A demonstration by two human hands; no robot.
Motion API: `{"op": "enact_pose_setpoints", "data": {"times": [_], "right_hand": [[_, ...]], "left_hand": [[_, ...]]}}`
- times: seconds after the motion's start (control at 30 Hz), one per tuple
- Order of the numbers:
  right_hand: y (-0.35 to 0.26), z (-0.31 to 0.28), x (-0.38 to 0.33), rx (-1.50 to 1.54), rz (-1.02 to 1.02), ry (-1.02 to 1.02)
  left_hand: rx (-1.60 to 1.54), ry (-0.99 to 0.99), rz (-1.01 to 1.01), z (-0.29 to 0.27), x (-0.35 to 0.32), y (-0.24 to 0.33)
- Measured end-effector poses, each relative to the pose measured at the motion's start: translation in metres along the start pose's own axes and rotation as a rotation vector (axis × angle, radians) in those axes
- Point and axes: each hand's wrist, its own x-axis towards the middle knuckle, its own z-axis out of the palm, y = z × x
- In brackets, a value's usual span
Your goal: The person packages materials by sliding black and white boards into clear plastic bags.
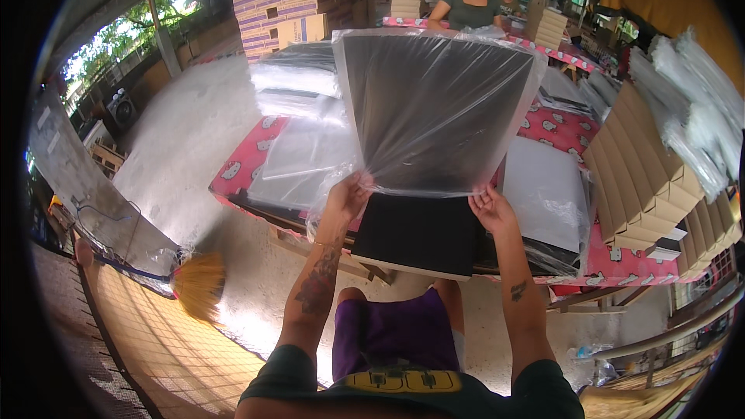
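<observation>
A large black sheet in a clear plastic sleeve (pixel 434 109) is held up in front of me, tilted over the table. My left hand (pixel 353 194) pinches its near left corner, where the plastic gathers into creases. My right hand (pixel 490 208) grips the near right corner with the fingertips. Just below the sleeve, a stack of black sheets (pixel 419 234) lies at the table's front edge. To the right of it is a pile of white sheets in clear plastic (pixel 543 190). Clear plastic sleeves (pixel 303 161) lie flat beside my left hand.
The pink patterned table (pixel 248 151) carries plastic-wrapped stacks (pixel 295 81) at its far left. Folded brown cardboard (pixel 640 167) and rolled clear plastic (pixel 691 101) rise at the right. Boxes (pixel 287 8) and a person (pixel 472 4) are beyond. A broom (pixel 198 287) stands at left.
</observation>
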Motion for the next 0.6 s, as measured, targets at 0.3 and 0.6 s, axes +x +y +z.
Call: {"op": "enact_pose_setpoints", "data": {"times": [0.3,0.6], "right_hand": [[-0.005,0.001,-0.025,-0.203,-0.195,-0.231],[0.010,0.062,-0.079,0.120,-0.288,-0.272]], "left_hand": [[0.741,-0.321,0.689,0.117,-0.074,0.032],[0.225,-0.312,0.700,0.166,-0.078,0.060]]}}
